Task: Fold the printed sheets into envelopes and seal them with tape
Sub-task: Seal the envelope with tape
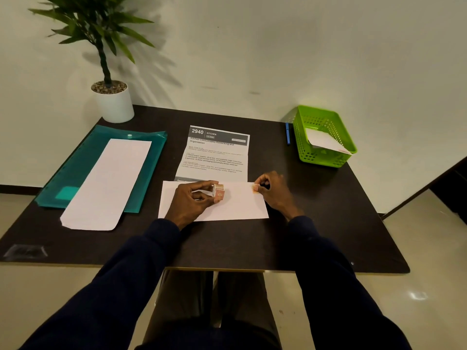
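A printed sheet (pixel 217 152) lies in the middle of the dark table, its near part folded up into a white panel (pixel 237 205). My left hand (pixel 192 200) rests on that panel and grips a small roll of patterned tape (pixel 218 192). My right hand (pixel 274 190) sits at the panel's right top corner and pinches the free end of the tape (pixel 255 188) between thumb and fingers. A stretch of tape seems to run between the roll and my right hand, too faint to confirm.
A long white envelope (pixel 106 185) lies on a teal plastic folder (pixel 149 157) at the left. A potted plant (pixel 113 102) stands at the back left. At the back right, a green basket (pixel 326 157) holds folded paper, with a blue pen (pixel 287 133) beside it.
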